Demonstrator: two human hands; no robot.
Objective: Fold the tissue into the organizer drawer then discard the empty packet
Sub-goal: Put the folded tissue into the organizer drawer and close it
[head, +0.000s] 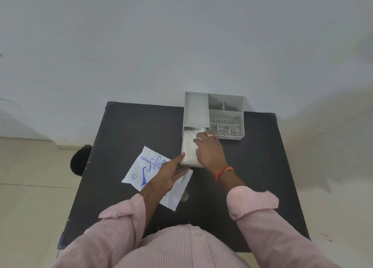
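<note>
A grey organizer [226, 114] stands at the far edge of the black table [125, 130], and its drawer [186, 162] is pulled out toward me. White folded tissue [189, 144] lies inside the drawer. My right hand [209, 150] lies flat over the tissue, fingers straight and pressing it down. My left hand [171, 172] touches the drawer's near left corner with straight fingers. Under my left hand lies the white packet [141, 167] with blue print, flat on the table.
The organizer's top has several open compartments [225, 105], some with perforated floors. A dark round object [79, 159] sits on the floor by the table's left edge. A white wall rises right behind the table.
</note>
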